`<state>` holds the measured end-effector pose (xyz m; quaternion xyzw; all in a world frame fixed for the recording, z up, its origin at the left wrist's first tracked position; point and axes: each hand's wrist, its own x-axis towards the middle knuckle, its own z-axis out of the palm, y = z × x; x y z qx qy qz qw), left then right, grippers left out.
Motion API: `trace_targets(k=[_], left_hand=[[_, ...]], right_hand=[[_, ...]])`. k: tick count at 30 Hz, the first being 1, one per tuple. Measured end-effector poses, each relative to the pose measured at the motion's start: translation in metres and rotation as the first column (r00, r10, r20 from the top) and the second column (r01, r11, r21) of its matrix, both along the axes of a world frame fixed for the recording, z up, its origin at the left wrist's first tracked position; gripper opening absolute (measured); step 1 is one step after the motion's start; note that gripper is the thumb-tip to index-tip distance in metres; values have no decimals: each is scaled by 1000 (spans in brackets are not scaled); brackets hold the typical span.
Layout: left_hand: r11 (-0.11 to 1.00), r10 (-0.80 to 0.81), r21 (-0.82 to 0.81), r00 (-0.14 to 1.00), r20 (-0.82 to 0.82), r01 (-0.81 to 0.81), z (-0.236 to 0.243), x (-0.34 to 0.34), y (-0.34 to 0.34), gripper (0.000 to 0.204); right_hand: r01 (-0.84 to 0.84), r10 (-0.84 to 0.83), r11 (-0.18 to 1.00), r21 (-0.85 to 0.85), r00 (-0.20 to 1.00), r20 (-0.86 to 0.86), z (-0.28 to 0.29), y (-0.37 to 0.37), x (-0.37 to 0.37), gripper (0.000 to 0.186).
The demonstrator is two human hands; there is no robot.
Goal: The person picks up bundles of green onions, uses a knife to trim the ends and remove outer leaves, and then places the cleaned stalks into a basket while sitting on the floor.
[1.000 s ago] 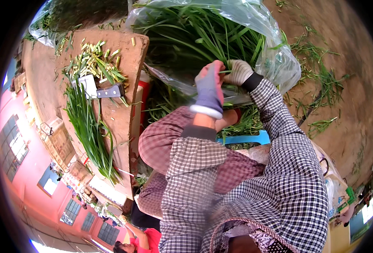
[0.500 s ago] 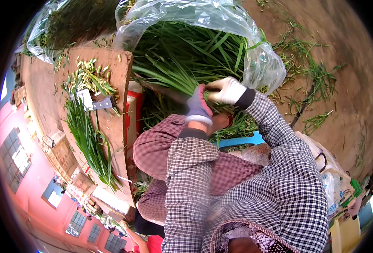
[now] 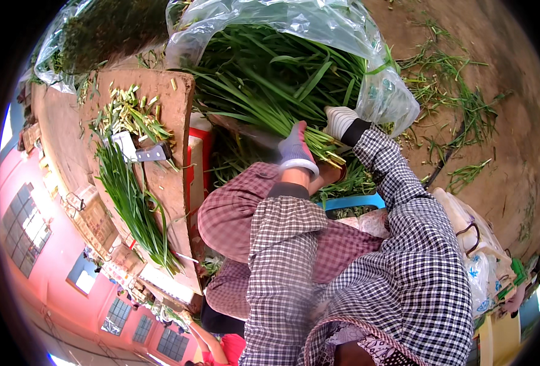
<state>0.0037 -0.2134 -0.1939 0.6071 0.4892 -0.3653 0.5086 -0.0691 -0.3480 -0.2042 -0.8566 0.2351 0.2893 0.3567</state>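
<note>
My left hand (image 3: 295, 148), in a purple and pink glove, is closed round a bunch of long-leaved greens (image 3: 264, 113), just below the bag's mouth. The pale stalk ends (image 3: 329, 154) stick out on the right side of this hand. My right hand (image 3: 342, 123), in a white striped glove, is beside those ends, at the edge of the loose greens (image 3: 282, 67). Its fingertips are hidden against the leaves, so their grip does not show. A clear plastic bag (image 3: 270, 15) wraps the big heap of greens in front of me.
At left a wooden board (image 3: 172, 201) bears a cleaver (image 3: 137, 148), cut stem pieces (image 3: 126, 100) and a second bunch of greens (image 3: 132, 207). A blue container (image 3: 355, 202) stands near my legs. Leaf scraps (image 3: 465, 116) litter the floor at right. A person in red (image 3: 230, 349) sits lower left.
My right hand has come off the stalk ends and moved up and right to the loose greens. My left hand, still holding the bunch, has shifted slightly right.
</note>
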Motion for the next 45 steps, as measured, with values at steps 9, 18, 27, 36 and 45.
trace_targets(k=[9,18,27,36,45], left_hand=[[990,-136,-26,991,-11,136,45,3,-12,67],[991,-122,63,990,72,117,41,2,-14,58],[944,-291,165,957,17,284,68,7,-28,86],[928,-168,-322,982,89,188,48,18,-3,71],[830,-269,-460,949,166,315,143,60,10,30]], right_hand=[[-288,284,957,42,956,77,56,32,8,26],[208,-207,977,-48,978,28,1,-45,-20,33],[50,-53,998,25,990,129,18,-10,3,27],[217,-314,907,362,920,234,75,13,5,29],[60,-417,779,625,794,443,172,1,8,23]])
